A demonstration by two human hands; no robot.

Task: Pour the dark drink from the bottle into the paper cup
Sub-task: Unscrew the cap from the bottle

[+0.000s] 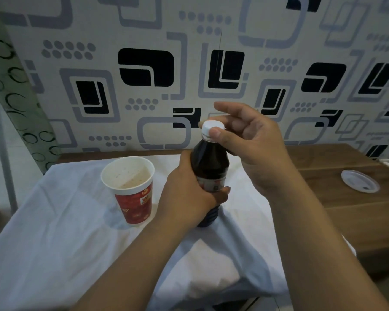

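Evidently the uncapping step is in hand: at frame centre the dark bottle is gripped upright by the left hand, its white cap pinched by the right hand. Next, the cap must be twisted off, then the bottle tilted toward the paper cup, lower left.

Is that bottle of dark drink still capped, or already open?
Capped. The white cap sits on the neck of the upright bottle; the right hand pinches it, the left hand holds the body.
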